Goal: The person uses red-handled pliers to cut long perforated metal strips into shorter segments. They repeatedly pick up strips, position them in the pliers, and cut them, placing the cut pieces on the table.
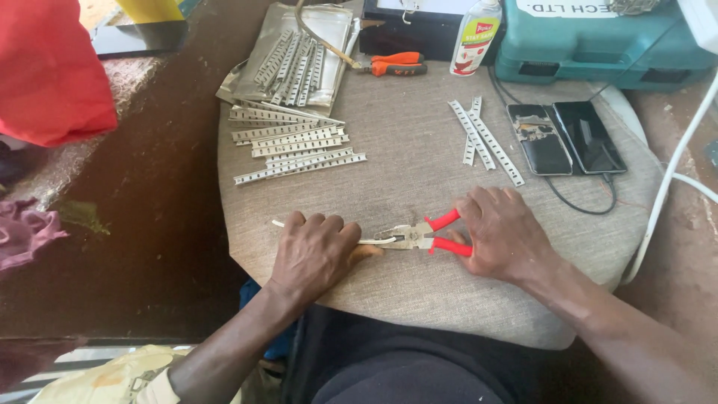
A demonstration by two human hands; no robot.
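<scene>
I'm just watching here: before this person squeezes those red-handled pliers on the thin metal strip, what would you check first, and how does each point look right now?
1. Right hand has both red handles of the steel pliers in its grip: ok.
2. Left hand pins the thin pale metal strip flat on the round grey fabric-covered table: ok.
3. Strip sits between the plier jaws: cannot tell, the tip is too small to read.
4. Left fingers clear of the jaws: not ok, they look close.
5. Two black phones and their cable lie apart from the work: ok.
6. Loose perforated strips lie out of the way: ok.
</scene>
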